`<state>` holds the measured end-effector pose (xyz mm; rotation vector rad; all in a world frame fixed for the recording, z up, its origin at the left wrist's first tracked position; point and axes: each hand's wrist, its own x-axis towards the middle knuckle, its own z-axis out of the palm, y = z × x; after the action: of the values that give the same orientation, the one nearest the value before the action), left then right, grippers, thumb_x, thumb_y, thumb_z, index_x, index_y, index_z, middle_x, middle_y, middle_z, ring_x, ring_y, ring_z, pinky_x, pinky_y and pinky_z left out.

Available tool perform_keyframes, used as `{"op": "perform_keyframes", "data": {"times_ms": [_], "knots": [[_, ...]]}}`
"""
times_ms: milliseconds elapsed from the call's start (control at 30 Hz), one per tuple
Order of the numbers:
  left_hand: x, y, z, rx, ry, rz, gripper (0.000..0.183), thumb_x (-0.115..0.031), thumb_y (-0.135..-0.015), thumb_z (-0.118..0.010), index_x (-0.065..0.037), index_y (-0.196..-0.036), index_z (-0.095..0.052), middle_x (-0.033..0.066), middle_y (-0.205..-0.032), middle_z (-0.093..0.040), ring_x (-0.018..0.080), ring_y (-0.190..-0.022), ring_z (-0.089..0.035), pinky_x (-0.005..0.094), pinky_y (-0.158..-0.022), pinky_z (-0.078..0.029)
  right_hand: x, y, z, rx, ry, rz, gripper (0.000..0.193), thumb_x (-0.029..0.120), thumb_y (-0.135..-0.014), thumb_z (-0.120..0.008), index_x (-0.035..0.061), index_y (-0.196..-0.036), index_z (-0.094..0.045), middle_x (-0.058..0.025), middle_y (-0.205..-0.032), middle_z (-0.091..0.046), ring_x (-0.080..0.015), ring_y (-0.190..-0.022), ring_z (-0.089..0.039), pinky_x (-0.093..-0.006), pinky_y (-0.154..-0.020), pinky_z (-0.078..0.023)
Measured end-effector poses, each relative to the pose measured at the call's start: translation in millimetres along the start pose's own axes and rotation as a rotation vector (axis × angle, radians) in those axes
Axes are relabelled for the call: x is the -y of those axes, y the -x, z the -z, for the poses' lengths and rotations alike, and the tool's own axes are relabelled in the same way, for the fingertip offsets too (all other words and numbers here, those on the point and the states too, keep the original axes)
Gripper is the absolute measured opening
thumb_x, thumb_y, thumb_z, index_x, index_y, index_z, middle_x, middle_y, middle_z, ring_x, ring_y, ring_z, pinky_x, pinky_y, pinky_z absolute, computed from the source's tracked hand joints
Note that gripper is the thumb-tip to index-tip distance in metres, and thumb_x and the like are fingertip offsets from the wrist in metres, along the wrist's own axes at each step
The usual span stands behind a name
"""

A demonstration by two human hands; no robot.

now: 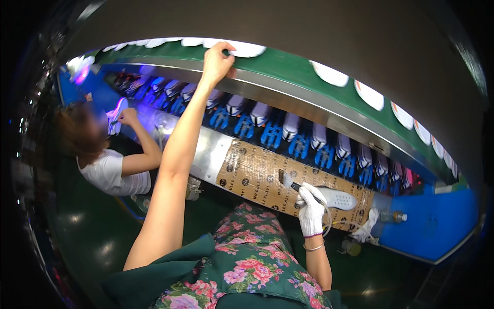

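Note:
My bare left hand (217, 63) reaches far up to the green upper belt. Its curled fingers pinch the edge of a white shoe sole (247, 50) lying there. In a white glove, my right hand (311, 208) is closed round a brush (288, 180) with a thin tube running from it. The brush tip hangs over cardboard (252, 170) covering the near ledge. Beside the gloved hand, a pale grey shoe sole (339, 199) with small dots lies on the cardboard, partly hidden by the glove.
More white soles (329, 73) line the green belt (288, 62). Below it, several shoe uppers (260, 113) sit on blue holders (271, 135). A co-worker (110, 165) holds a shoe part on the left. A bottle (399, 217) and white cloth (366, 229) are at right.

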<state>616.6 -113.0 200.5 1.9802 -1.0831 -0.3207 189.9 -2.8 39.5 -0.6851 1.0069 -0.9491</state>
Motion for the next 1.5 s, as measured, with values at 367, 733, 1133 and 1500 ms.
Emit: {"op": "perform_keyframes", "data": {"times_ms": [367,733,1133,1500], "knots": [[56.7,138.5,84.6,-0.629,0.695,-0.382,0.014,-0.011,-0.094,-0.051,-0.003,-0.105,-0.053,0.0124,-0.108,-0.062,0.0192,-0.099,-0.06,0.0336,-0.094,-0.047,67.5,2.3,-42.6,0.178,-0.345,0.037,0.02,-0.001,-0.086,-0.064,-0.0029,-0.106,-0.063,-0.017,-0.105,-0.067,-0.0116,-0.069,-0.058,-0.021,-0.056,-0.045],[92.6,246.5,-66.1,0.56,1.171,0.471,0.025,-0.021,-0.097,-0.059,-0.001,-0.109,-0.067,0.0057,-0.1,-0.068,0.0109,-0.089,-0.065,0.0271,-0.08,-0.053,50.3,37.1,-128.1,0.47,0.094,0.161,0.018,-0.005,-0.078,-0.067,-0.0051,-0.096,-0.067,-0.0185,-0.096,-0.07,-0.0173,-0.064,-0.064,-0.0252,-0.057,-0.052],[66.4,321.7,-75.0,0.944,1.859,0.752,0.116,-0.093,-0.077,-0.01,-0.001,-0.14,-0.045,0.0225,-0.114,-0.064,0.0405,-0.104,-0.066,0.0517,-0.093,-0.052,52.2,16.8,-115.3,0.411,0.528,0.712,0.014,-0.005,-0.077,-0.075,-0.003,-0.091,-0.073,-0.012,-0.09,-0.073,-0.0184,-0.079,-0.069,-0.0291,-0.071,-0.054],[30.5,302.4,-93.3,0.644,1.429,0.609,0.095,-0.078,-0.091,-0.007,-0.009,-0.151,-0.031,0.0129,-0.14,-0.051,0.0246,-0.127,-0.053,0.0389,-0.103,-0.048,65.5,20.2,-136.6,0.343,1.065,1.162,0.027,-0.001,-0.074,-0.076,0.0075,-0.1,-0.073,-0.0114,-0.09,-0.072,-0.0273,-0.077,-0.07,-0.0334,-0.071,-0.055]]}}
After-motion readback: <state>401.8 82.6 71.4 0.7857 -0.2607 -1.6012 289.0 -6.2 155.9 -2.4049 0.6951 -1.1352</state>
